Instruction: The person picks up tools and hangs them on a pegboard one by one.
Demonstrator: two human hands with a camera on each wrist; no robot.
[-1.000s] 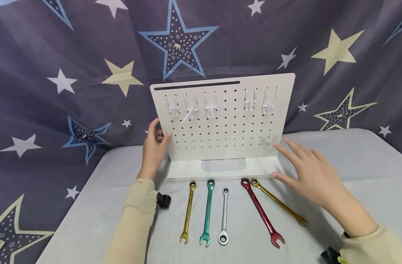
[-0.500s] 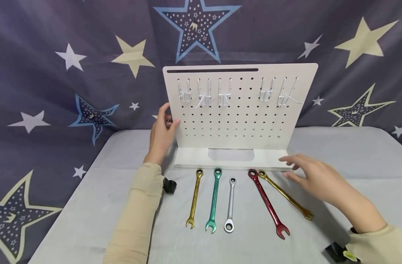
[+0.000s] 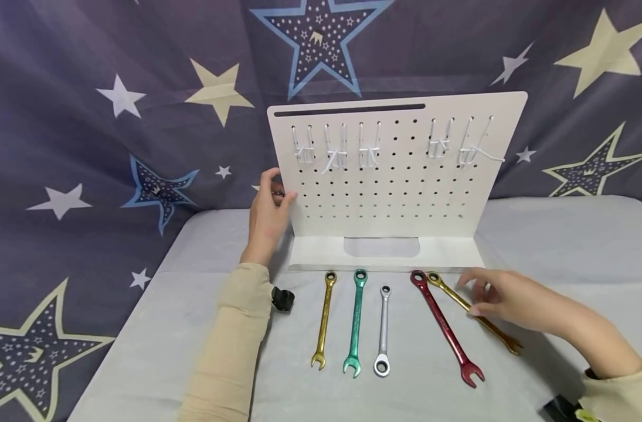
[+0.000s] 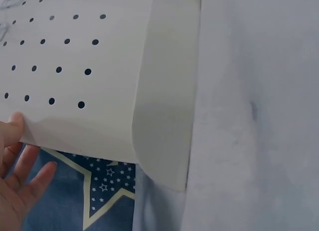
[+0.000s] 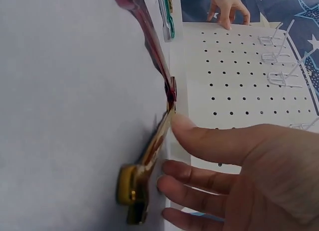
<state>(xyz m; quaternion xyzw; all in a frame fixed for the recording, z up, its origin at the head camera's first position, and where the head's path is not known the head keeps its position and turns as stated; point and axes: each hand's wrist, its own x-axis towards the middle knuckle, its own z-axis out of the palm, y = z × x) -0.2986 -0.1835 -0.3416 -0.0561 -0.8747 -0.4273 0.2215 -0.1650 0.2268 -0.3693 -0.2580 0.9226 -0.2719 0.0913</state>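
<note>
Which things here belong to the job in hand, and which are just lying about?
In the job, it seems:
white pegboard, held by the left hand
rightmost gold wrench, nearest the right hand

Untouched, perhaps incidental:
leftmost gold wrench
green wrench
silver wrench
red wrench
starry curtain

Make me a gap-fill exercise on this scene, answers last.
The wrenches on the table number ____.
The pegboard is held at one edge by the ____ hand.
Beside the gold wrench at the right hand lies the ____ one.
Directly left of the silver wrench, in the head view, is the ____ one.
five; left; red; green
</note>
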